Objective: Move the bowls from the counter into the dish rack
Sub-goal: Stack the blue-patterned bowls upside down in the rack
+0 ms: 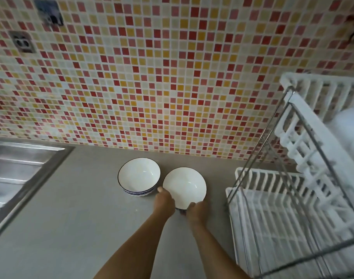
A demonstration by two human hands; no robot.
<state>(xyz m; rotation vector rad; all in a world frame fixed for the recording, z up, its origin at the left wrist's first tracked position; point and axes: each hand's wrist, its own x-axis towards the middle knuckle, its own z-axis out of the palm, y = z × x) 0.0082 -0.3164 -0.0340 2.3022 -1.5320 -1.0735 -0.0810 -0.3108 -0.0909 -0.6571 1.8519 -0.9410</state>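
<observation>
1. Two bowls stand on the grey counter (71, 218), side by side and close enough that their rims nearly touch: the left bowl (138, 176) and the right bowl (184, 187).
2. One two-tier dish rack (292, 198) stands at the right, with white plastic slatted trays in a thin metal frame. A white rounded item (347, 125), too blurred to name, sits on its upper tier.
3. One steel sink (21, 174) lies at the left edge. Two wall fittings are set in the mosaic tile wall (152, 77): a socket (22, 42) and, above it, a dark square plate (49, 13).
4. Both bowls are white inside with a thin dark line around the rim. The left bowl shows a blue patterned band low on its outer wall; the outside of the right bowl is mostly hidden, with only a dark strip visible under its near edge.
5. Both bowls sit upright and look empty. The right one is the nearer to the rack, but still apart from it.
6. The left hand (165, 201) is curled against the near-left rim of the right bowl, with a fingertip showing at the edge between the two bowls.
7. The right hand (196, 211) is curled on the near rim of the same bowl, fingers bent over the edge.
8. Both hands grasp the right bowl from the near side; whether it has left the counter cannot be told. The left bowl is untouched.
</observation>
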